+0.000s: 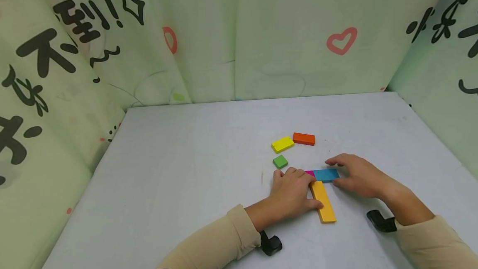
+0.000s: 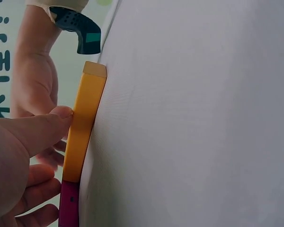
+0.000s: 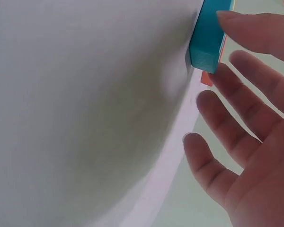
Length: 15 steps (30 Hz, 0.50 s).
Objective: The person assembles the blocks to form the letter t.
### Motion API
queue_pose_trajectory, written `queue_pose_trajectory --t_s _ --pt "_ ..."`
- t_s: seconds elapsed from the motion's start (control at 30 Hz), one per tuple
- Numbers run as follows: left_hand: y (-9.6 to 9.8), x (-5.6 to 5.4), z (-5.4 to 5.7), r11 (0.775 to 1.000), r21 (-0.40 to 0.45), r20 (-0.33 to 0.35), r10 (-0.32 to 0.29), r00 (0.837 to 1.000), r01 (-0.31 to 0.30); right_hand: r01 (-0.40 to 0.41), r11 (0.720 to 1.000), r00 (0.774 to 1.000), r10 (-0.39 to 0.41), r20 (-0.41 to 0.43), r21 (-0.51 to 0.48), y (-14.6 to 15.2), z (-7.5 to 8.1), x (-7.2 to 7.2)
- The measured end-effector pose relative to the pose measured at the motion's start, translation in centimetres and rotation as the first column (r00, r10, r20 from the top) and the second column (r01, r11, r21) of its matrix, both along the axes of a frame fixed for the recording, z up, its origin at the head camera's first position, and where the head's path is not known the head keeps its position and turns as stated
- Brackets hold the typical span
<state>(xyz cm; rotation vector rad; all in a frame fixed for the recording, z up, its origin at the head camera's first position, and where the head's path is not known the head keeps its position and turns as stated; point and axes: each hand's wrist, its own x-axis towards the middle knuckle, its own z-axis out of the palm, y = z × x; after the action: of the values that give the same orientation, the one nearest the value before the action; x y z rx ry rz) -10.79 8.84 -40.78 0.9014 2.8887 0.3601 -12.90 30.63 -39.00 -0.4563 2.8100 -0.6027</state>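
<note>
In the head view my left hand [image 1: 293, 192] rests beside a long orange-yellow block [image 1: 323, 202], its thumb [image 2: 61, 113] touching the block's side. The other fingers lie along a magenta block [image 2: 69, 203], mostly covered by the hand in the head view. A blue block [image 1: 326, 175] adjoins the magenta one, above the orange-yellow block's far end. At the blue block's right end is my right hand [image 1: 360, 175], fingers spread and loosely bent. Its thumb [image 3: 234, 26] overlaps the blue block in the right wrist view, while the other fingers stand apart from the thumb.
Beyond the hands, a small green block [image 1: 280, 162], a yellow block [image 1: 282, 144] and a red-orange block [image 1: 304, 138] lie on the white table [image 1: 186, 169]. A pale green printed curtain [image 1: 284, 32] encloses the back and sides. Black devices [image 1: 271, 245] hang at both wrists.
</note>
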Motion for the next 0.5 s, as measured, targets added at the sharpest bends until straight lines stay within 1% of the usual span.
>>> queue_pose_trajectory --t_s 0.3,0.5 --pt "0.0 0.0 0.0 1.0 0.003 -0.004 -0.006 1.0 0.006 0.037 0.999 0.999 -0.038 -0.034 -0.024 -0.4 0.4 0.6" --pt "-0.1 0.0 -0.1 1.0 0.013 -0.009 -0.008 1.0 0.008 0.051 0.998 0.998 -0.052 -0.02 -0.038 -0.8 0.4 1.1"
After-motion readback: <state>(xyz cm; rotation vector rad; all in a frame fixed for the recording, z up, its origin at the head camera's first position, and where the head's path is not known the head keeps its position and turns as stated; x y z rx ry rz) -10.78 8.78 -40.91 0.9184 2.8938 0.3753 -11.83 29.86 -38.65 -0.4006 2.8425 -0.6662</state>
